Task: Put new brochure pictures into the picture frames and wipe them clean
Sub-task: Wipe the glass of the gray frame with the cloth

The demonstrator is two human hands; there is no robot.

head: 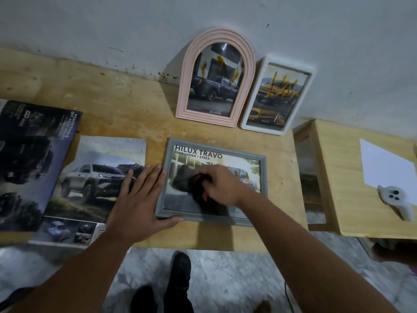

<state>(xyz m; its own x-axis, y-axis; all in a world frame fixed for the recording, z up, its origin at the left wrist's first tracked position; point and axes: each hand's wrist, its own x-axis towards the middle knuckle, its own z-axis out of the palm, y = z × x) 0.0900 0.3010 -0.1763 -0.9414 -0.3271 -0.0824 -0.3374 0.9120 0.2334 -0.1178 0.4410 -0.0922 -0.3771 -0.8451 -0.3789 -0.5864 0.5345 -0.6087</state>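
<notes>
A grey rectangular picture frame (262, 170) lies flat on the wooden table (126, 102), holding a "Hilux Travo" brochure picture. My right hand (222, 185) grips a dark cloth (198, 188) and presses it on the frame's glass. Flat against the frame's left edge rests my left hand (140, 199), fingers straight, thumb along the front edge. A pink arched frame (185, 93) and a white frame (312, 74) lean against the wall behind, both with truck pictures and yellow smears on the glass.
Loose brochure pages (90, 177) and a dark brochure (33, 159) lie on the table's left. At the right, a second wooden surface (345, 199) holds a white sheet (383, 168) and a white controller (397, 199). My shoes (178, 279) stand on the marble floor below.
</notes>
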